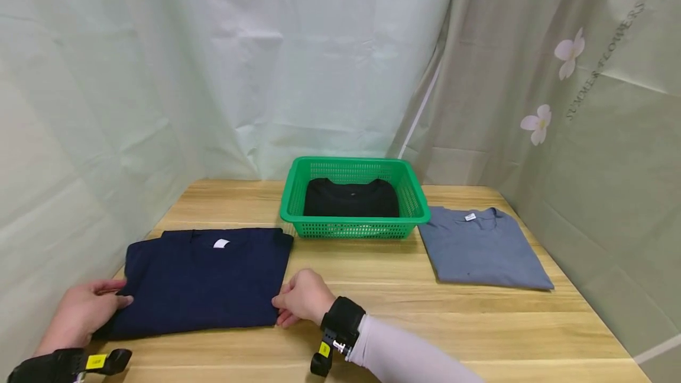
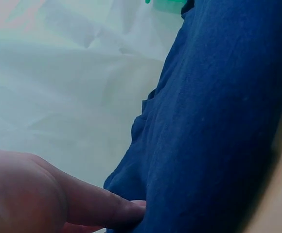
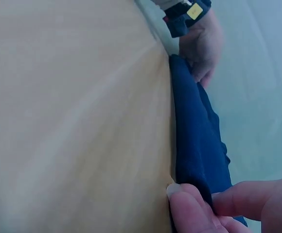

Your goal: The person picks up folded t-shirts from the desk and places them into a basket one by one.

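Note:
A folded navy blue T-shirt (image 1: 202,279) lies flat on the left of the wooden table (image 1: 425,324), its white neck label facing away from me. My left hand (image 1: 119,295) pinches its near-left corner; in the left wrist view a finger (image 2: 97,206) lies against the shirt's edge (image 2: 219,121). At the near-right corner my right hand (image 1: 279,309) grips the fabric. The right wrist view shows that hand (image 3: 199,199) with thumb and finger closed on the navy edge (image 3: 194,131), and the left hand (image 3: 202,53) at the far corner.
A green plastic basket (image 1: 353,218) stands at the back middle with a folded black shirt (image 1: 351,198) inside. A folded grey-blue shirt (image 1: 481,250) lies to its right. Pale curtains close in the table on the left, back and right.

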The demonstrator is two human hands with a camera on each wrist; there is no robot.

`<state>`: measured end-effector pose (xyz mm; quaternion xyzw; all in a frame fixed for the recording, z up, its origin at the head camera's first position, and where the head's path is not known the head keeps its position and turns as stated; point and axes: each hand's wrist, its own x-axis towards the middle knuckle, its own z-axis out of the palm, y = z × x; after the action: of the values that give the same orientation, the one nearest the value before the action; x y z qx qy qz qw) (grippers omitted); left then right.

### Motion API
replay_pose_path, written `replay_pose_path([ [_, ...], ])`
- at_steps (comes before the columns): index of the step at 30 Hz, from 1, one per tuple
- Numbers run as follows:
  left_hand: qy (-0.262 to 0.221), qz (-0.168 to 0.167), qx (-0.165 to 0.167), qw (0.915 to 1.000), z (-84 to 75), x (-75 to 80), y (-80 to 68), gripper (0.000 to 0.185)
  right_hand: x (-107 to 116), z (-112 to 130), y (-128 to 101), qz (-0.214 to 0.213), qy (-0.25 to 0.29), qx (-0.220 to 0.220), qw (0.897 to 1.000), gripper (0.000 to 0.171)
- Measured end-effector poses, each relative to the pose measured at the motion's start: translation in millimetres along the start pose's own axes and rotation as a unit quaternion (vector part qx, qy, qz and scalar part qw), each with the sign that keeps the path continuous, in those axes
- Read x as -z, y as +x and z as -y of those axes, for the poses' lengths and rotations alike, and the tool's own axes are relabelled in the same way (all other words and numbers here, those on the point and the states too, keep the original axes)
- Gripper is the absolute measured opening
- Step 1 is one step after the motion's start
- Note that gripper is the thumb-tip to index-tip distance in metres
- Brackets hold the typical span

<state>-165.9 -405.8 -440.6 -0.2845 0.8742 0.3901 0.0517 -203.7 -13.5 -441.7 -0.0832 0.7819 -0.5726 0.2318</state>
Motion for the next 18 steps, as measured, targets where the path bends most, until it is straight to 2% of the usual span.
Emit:
replay_pose_path([
  [5, -0.004, -0.015, 0.013, 0.9998, 3.5, -2.1, -5.9, 0.064, -2, -2, -9, 0.016, 0.018, -0.002, 1.0, 0.024],
  [9, -0.004, -0.025, 0.01, 0.9996, 6.3, -2.7, -10.1, 0.063, -3, -5, -15, 0.023, 0.026, -0.003, 0.999, 0.022],
  [14, 0.014, -0.014, 0.01, 0.9998, 8.3, -0.7, -13.7, 0.066, -2, -7, -18, 0.041, 0.024, -0.002, 0.999, 0.022],
  [18, 0.041, -0.014, 0.015, 0.999, 5.5, 2.4, -11.0, 0.066, 5, -4, -16, 0.05, -0.004, 0.0, 0.999, 0.025],
])
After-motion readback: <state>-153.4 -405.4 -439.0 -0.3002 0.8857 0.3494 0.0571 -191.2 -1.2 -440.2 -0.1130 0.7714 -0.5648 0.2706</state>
